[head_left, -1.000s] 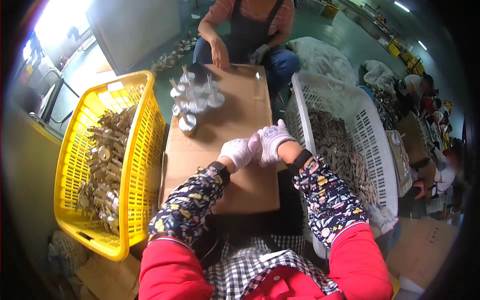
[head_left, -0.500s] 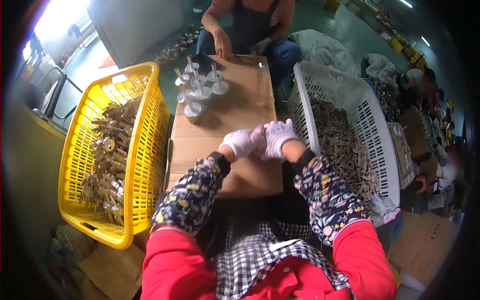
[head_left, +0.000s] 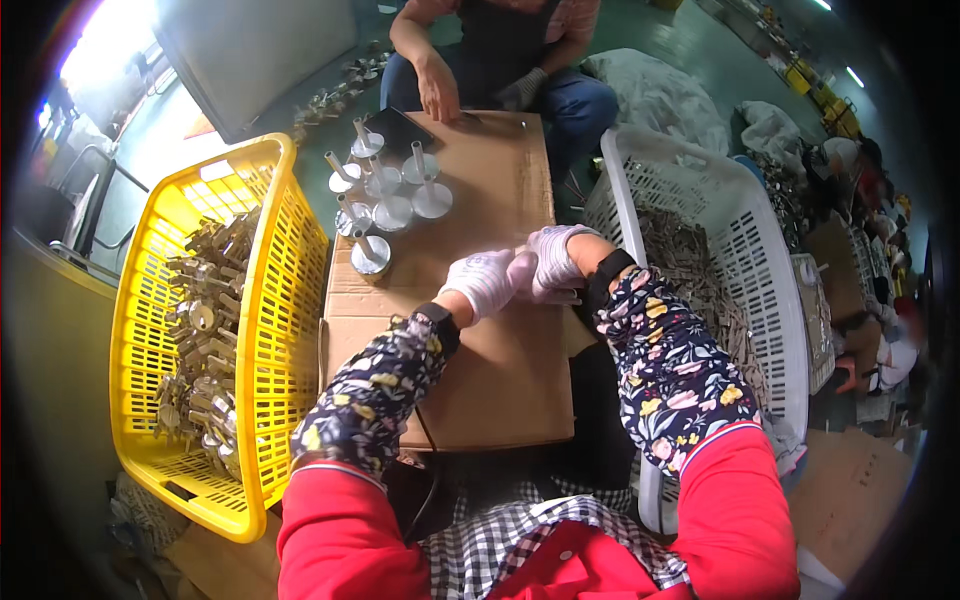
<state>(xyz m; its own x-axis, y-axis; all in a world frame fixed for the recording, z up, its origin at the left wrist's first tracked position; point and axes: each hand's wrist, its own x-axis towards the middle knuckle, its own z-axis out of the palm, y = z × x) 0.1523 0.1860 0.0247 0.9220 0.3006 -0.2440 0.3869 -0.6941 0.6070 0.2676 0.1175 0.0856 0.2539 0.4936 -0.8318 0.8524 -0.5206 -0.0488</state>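
Note:
Both my hands wear pale pink-and-white knit gloves and meet above the cardboard-topped work surface (head_left: 480,390). My left hand (head_left: 487,282) has its fingers curled against my right hand (head_left: 556,264), which is bent inward and closed. A thin greyish edge shows below the right fingers; what lies between the hands is hidden. Beyond the left hand stands a group of several round metal discs with upright stems (head_left: 393,212). One disc with a stem (head_left: 371,255) sits nearest to me at the front of that group.
On the left, a yellow crate (head_left: 262,400) holds many metal parts (head_left: 205,320). At right, a white crate (head_left: 745,230) holds many flat greyish pieces (head_left: 690,260). Across from me sits a person, one hand (head_left: 438,92) at the far edge beside a dark flat thing (head_left: 397,130).
My right hand has turned from fingers pointing up and away to bent inward beside the left. The whole view has shifted slightly, and more of the cardboard's near edge shows.

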